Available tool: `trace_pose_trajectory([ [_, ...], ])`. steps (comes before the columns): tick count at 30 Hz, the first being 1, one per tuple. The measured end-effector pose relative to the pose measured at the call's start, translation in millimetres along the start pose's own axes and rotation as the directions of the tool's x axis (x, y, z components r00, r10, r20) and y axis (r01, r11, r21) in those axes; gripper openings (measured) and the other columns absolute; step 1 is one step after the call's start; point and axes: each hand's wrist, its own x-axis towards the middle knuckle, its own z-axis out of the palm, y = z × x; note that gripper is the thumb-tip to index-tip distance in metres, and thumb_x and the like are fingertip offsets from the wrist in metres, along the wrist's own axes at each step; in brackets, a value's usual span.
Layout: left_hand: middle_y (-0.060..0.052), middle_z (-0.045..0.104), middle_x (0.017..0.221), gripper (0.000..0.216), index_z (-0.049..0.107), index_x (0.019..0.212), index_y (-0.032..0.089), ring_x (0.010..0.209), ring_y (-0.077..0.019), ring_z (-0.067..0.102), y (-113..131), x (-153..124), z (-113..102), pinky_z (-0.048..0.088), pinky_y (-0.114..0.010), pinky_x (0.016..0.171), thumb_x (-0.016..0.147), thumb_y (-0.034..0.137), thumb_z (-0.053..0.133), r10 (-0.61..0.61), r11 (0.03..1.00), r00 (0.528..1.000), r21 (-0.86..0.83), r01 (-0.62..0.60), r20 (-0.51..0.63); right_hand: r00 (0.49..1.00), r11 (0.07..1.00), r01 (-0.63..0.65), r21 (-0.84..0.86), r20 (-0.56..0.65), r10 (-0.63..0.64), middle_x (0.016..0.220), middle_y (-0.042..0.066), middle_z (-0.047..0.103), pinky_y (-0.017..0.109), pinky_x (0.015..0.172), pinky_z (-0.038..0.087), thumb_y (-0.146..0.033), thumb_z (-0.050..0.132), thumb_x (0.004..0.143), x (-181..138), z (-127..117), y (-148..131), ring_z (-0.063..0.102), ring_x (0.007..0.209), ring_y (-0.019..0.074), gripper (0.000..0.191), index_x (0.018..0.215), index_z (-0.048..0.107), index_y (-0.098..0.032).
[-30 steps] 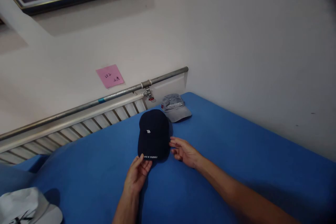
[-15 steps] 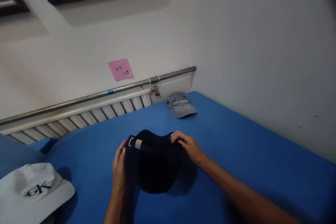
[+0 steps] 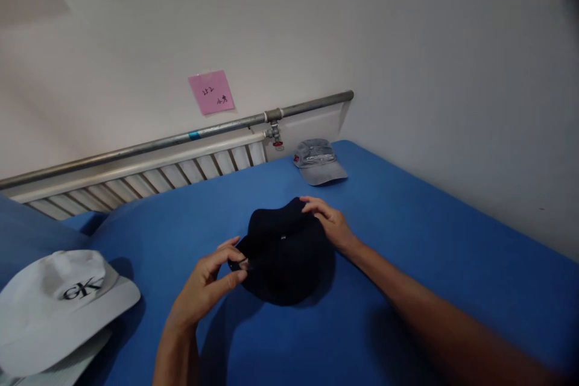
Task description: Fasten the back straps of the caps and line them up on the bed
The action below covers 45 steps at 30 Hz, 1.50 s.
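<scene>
A dark navy cap [image 3: 283,253] lies on the blue sheet [image 3: 407,235] in the middle of the view. My left hand [image 3: 205,286] pinches the cap's strap and buckle at its left edge with thumb and fingers. My right hand [image 3: 330,223] rests on the cap's far right side, fingers curled over the fabric and holding it.
A grey cap [image 3: 319,160] lies at the far corner by the wall. A white hat with a black logo [image 3: 63,307] sits at the lower left. A radiator [image 3: 136,178] and metal pipe [image 3: 217,129] run along the wall under a pink note [image 3: 211,91].
The navy cap was picked up from near the grey cap, turned over and brought closer. My left hand shifted from the brim to pinching the strap. The view tilted downward.
</scene>
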Motion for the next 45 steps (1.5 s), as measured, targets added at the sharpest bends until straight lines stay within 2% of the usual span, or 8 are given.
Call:
trace_pose_trajectory([
  [3,-0.004,0.066,0.084,0.013,0.069,0.081,0.021,0.106,-0.0255,0.056,-4.3,4.1,8.3,0.039,-0.038,0.095,0.075,0.033,0.068,-0.010,0.993,0.996,0.113,0.020,-0.086,0.983,0.993,0.069,-0.092,-0.166,-0.084,0.119,0.006,0.059,0.037,0.087,0.048,-0.023,0.054,0.079,-3.5,0.4,-18.6,0.060,0.094,0.0173,0.021,0.098,0.063,-0.023],
  [5,-0.002,0.064,0.084,0.017,0.068,0.086,0.021,0.088,-0.0202,0.058,-6.3,8.2,17.2,0.043,-0.034,0.084,0.079,0.036,0.063,-0.007,0.981,0.993,0.189,0.029,-0.116,0.938,0.944,0.241,-0.226,-0.197,-0.287,0.106,0.005,0.062,0.034,0.085,0.048,-0.020,0.054,0.083,-15.9,5.4,-45.0,0.060,0.090,0.0161,0.014,0.095,0.062,-0.022],
  [8,-0.001,0.064,0.082,0.017,0.067,0.086,0.020,0.080,-0.0173,0.056,-6.3,12.7,33.2,0.042,-0.031,0.077,0.080,0.036,0.062,0.000,0.969,0.997,0.246,0.020,-0.080,0.849,0.817,0.528,-0.234,0.119,-0.515,0.087,0.002,0.064,0.027,0.076,0.050,-0.013,0.052,0.086,-43.8,19.7,-83.0,0.061,0.081,0.0132,0.013,0.093,0.060,-0.021],
  [11,-0.001,0.064,0.083,0.014,0.067,0.083,0.020,0.081,-0.0171,0.056,-4.1,12.9,46.5,0.041,-0.030,0.077,0.077,0.033,0.065,0.015,0.971,0.999,0.241,-0.008,-0.029,0.713,0.701,0.683,-0.207,0.398,-0.577,0.087,0.005,0.066,0.027,0.076,0.050,-0.008,0.049,0.087,-63.3,33.9,-94.2,0.061,0.082,0.0136,0.016,0.096,0.059,-0.017],
  [17,0.000,0.064,0.086,0.013,0.067,0.089,0.022,0.083,-0.0157,0.056,-3.6,9.2,53.3,0.041,-0.029,0.077,0.081,0.031,0.062,-0.041,0.989,0.995,0.143,0.027,0.097,0.814,0.601,0.580,-0.549,0.421,-0.401,0.078,0.004,0.066,0.032,0.071,0.044,-0.008,0.048,0.085,-61.1,35.4,-69.5,0.057,0.073,0.0159,0.016,0.084,0.061,-0.017],
  [33,0.000,0.067,0.087,0.014,0.067,0.091,0.022,0.084,-0.0164,0.058,0.4,9.5,64.1,0.042,-0.030,0.077,0.083,0.030,0.058,-0.031,0.961,0.990,0.277,-0.009,0.139,0.899,0.762,0.418,-0.496,0.348,-0.266,0.077,0.002,0.064,0.027,0.069,0.046,-0.006,0.049,0.077,-64.7,35.5,-64.0,0.058,0.069,0.0130,0.017,0.084,0.057,-0.018],
  [38,0.000,0.066,0.092,0.017,0.066,0.095,0.023,0.087,-0.0166,0.056,-5.1,9.5,59.8,0.041,-0.030,0.078,0.083,0.032,0.059,-0.072,0.983,0.984,0.178,0.043,0.162,0.935,0.831,0.326,-0.450,0.284,-0.213,0.075,-0.001,0.062,0.023,0.062,0.045,-0.003,0.046,0.078,-61.6,32.0,-62.6,0.057,0.065,0.0105,0.022,0.089,0.057,-0.019],
  [45,0.002,0.060,0.081,0.015,0.062,0.096,0.021,0.076,-0.0121,0.052,-2.7,11.4,55.2,0.040,-0.024,0.069,0.084,0.023,0.053,-0.119,0.992,0.965,-0.007,0.124,0.234,0.758,0.658,0.643,-0.392,0.449,-0.473,0.102,0.009,0.064,0.033,0.082,0.050,-0.007,0.052,0.081,-62.7,33.5,-68.2,0.058,0.092,0.0172,0.021,0.097,0.063,-0.015],
])
